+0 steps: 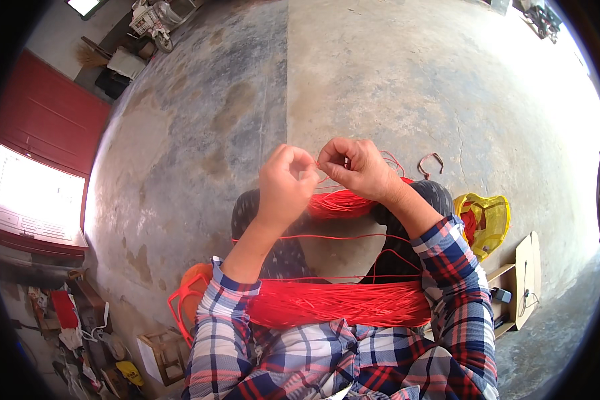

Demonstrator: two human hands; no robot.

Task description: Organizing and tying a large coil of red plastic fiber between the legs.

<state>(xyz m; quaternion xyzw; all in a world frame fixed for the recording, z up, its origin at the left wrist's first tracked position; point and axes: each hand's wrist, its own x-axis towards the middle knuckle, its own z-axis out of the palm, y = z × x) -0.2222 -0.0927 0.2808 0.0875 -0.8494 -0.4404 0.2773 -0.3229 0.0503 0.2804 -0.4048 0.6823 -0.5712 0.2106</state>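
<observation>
My left hand (pixel 285 181) and my right hand (pixel 357 167) meet in front of me, fingertips pinched together on thin red cords (pixel 323 175). A thick bundle of red cords (pixel 340 303) lies across my lap. A second bunch of red cords (pixel 340 203) rests between my knees, just below both hands. Single red strands (pixel 327 237) stretch across my legs. My sleeves are plaid, blue, red and white.
Concrete floor (pixel 380 80) spreads ahead. A yellow mesh bag (pixel 490 220) with red material and an open cardboard box (pixel 520 280) sit at my right. An orange stool frame (pixel 188 300) and a small wooden stool (pixel 161 353) stand at my left. A brown cord loop (pixel 430 163) lies on the floor.
</observation>
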